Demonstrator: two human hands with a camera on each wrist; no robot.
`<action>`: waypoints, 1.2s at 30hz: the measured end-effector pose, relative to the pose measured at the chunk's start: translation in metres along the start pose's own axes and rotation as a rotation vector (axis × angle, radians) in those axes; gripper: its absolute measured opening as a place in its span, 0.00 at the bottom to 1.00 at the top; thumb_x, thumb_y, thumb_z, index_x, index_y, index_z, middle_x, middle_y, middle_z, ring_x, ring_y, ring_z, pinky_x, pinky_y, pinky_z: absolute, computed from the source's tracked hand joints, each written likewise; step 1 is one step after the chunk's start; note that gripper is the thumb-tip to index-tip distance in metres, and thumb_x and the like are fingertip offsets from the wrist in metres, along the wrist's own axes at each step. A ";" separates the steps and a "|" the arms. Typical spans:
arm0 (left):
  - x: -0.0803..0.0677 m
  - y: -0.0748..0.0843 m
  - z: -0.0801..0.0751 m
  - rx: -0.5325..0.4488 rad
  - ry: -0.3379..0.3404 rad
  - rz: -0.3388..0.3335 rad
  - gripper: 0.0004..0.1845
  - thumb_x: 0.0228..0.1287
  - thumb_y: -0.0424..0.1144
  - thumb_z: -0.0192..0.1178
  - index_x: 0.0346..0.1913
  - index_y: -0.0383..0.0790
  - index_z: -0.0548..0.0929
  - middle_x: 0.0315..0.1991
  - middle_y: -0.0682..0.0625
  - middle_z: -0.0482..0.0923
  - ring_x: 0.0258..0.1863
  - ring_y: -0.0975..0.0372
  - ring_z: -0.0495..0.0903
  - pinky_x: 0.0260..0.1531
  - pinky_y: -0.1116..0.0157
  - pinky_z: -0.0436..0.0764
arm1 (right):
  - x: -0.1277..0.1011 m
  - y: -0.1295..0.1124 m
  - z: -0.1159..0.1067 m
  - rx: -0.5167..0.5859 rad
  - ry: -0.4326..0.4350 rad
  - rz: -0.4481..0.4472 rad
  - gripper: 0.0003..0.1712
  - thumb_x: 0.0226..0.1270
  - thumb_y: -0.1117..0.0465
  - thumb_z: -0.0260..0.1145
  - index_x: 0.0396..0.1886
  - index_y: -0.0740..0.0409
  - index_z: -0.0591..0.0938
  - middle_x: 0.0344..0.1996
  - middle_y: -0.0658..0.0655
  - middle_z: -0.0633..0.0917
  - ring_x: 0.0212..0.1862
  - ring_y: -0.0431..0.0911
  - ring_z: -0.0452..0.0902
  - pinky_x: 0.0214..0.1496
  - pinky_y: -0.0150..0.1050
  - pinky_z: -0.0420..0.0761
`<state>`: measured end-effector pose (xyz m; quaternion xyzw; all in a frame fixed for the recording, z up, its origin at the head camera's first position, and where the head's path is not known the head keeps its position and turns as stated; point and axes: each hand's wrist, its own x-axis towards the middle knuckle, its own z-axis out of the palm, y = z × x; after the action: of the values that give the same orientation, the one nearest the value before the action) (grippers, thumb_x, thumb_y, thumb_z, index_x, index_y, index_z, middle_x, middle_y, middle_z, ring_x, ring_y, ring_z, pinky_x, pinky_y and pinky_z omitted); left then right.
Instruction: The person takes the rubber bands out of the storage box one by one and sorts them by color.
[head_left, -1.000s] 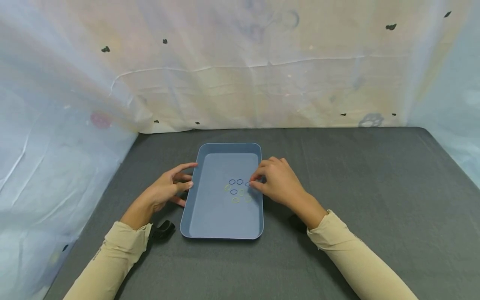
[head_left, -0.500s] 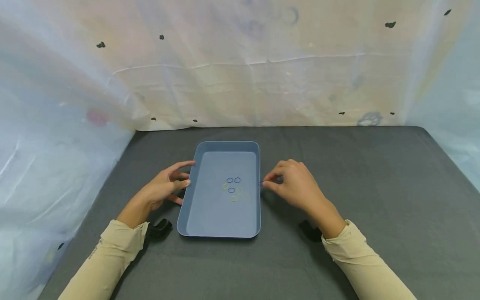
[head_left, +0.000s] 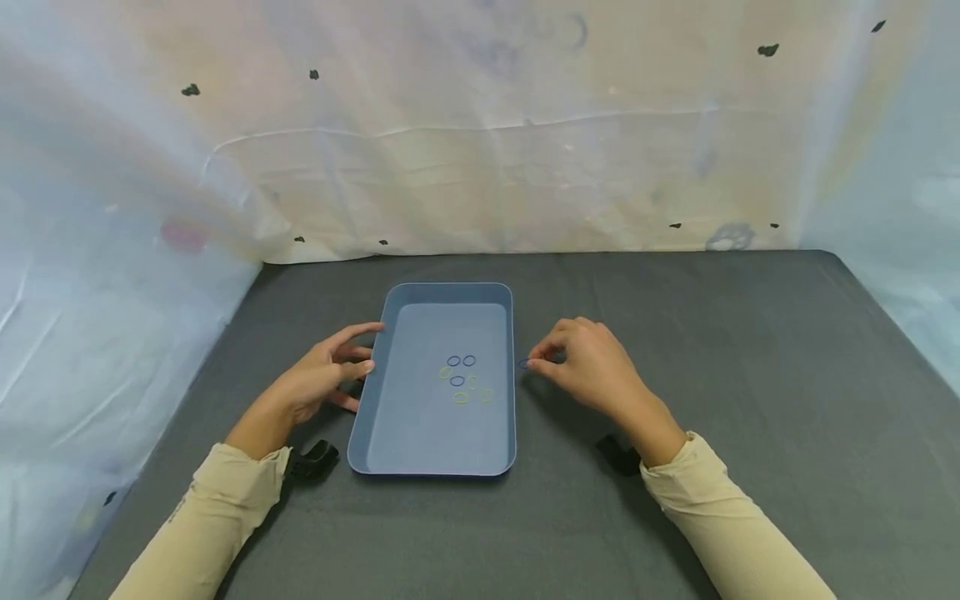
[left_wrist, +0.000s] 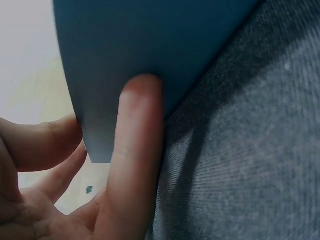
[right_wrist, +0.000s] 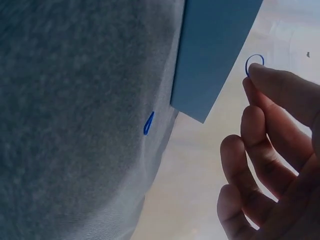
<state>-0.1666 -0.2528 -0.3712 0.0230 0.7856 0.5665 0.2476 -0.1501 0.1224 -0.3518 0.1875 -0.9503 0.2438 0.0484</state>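
Note:
A blue-grey tray [head_left: 431,446] lies on the dark cloth. Inside it are three thin blue rubber bands [head_left: 457,381] and several yellow ones [head_left: 461,398]. My left hand [head_left: 318,379] rests against the tray's left side with fingers spread; in the left wrist view one finger [left_wrist: 137,130] touches the outer wall. Just right of the tray, my right hand [head_left: 588,367] pinches a blue rubber band [right_wrist: 255,56] between thumb and forefinger, raised above the cloth. Another blue band [right_wrist: 149,123] lies on the cloth beside the tray in the right wrist view; the hand hides it from the head view.
Dark grey cloth [head_left: 720,375] covers the table, stretching right and in front of the tray. A pale patterned sheet [head_left: 480,167] hangs behind and at both sides. Black straps [head_left: 313,461] sit at both wrists.
My right hand has lifted a blue rubber band out of the tray and carried it right, past the rim. The left hand keeps its place on the tray; the head view has shifted slightly.

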 end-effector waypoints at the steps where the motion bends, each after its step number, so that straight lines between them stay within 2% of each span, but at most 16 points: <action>1: 0.000 0.000 0.000 -0.003 0.000 0.000 0.34 0.77 0.35 0.52 0.79 0.58 0.54 0.75 0.32 0.54 0.56 0.47 0.76 0.38 0.48 0.88 | 0.000 0.001 0.000 -0.002 0.001 -0.003 0.04 0.59 0.51 0.76 0.31 0.43 0.91 0.34 0.46 0.87 0.43 0.48 0.79 0.52 0.49 0.77; 6: -0.001 0.001 0.000 -0.010 -0.005 -0.008 0.34 0.77 0.35 0.51 0.79 0.58 0.53 0.75 0.32 0.52 0.57 0.45 0.75 0.38 0.47 0.87 | 0.001 0.004 -0.001 0.001 -0.008 -0.008 0.04 0.59 0.52 0.76 0.32 0.43 0.92 0.33 0.46 0.87 0.42 0.49 0.80 0.50 0.49 0.76; 10: 0.000 0.001 0.000 0.002 0.000 -0.012 0.34 0.77 0.36 0.51 0.79 0.59 0.54 0.75 0.33 0.53 0.57 0.47 0.76 0.38 0.48 0.88 | 0.002 0.008 -0.003 -0.001 -0.010 0.021 0.04 0.60 0.51 0.75 0.32 0.43 0.91 0.34 0.46 0.87 0.40 0.48 0.80 0.45 0.45 0.76; 21: -0.002 -0.001 -0.001 0.011 -0.007 -0.004 0.34 0.77 0.38 0.52 0.79 0.58 0.53 0.76 0.33 0.52 0.61 0.43 0.73 0.38 0.48 0.87 | 0.004 0.021 -0.006 -0.012 -0.019 0.083 0.06 0.62 0.52 0.74 0.34 0.46 0.91 0.35 0.49 0.87 0.39 0.47 0.79 0.43 0.46 0.78; 30: -0.003 0.000 -0.004 0.013 -0.003 0.003 0.34 0.77 0.38 0.52 0.79 0.57 0.53 0.76 0.32 0.52 0.67 0.39 0.65 0.38 0.48 0.87 | 0.007 0.035 -0.010 -0.023 -0.016 0.135 0.06 0.62 0.52 0.73 0.34 0.48 0.91 0.36 0.51 0.87 0.38 0.47 0.80 0.42 0.47 0.79; 36: -0.003 0.000 -0.002 0.019 -0.010 0.011 0.34 0.77 0.38 0.52 0.79 0.57 0.53 0.76 0.32 0.52 0.62 0.41 0.71 0.38 0.48 0.87 | 0.004 0.043 -0.011 -0.057 -0.046 0.156 0.07 0.63 0.53 0.73 0.34 0.49 0.91 0.35 0.51 0.88 0.37 0.46 0.81 0.42 0.48 0.80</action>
<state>-0.1650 -0.2553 -0.3704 0.0324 0.7895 0.5603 0.2484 -0.1703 0.1615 -0.3606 0.1169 -0.9694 0.2154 0.0124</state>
